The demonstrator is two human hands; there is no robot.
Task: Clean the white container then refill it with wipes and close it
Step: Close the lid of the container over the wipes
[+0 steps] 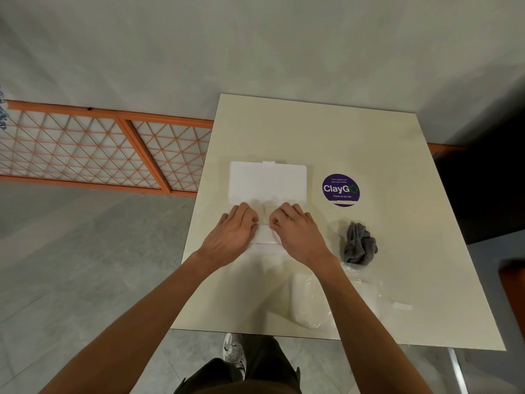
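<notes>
The white container [267, 182] lies open in the middle of the cream table, its flat lid folded back away from me. Its base is mostly hidden under my hands. A white stack of wipes [265, 236] shows between them in the base. My left hand [233, 234] rests on the left part of the stack, fingers bent down onto it. My right hand [295, 234] does the same on the right part, its thumb against the wipes. Whether either hand pinches a wipe is hidden.
A crumpled grey cloth [359, 245] lies right of my right wrist. A clear plastic wrapper [312, 302] with something white in it lies near the table's front edge. A round purple sticker [341, 189] is on the table [397, 194]. An orange lattice fence [99, 149] stands at the left.
</notes>
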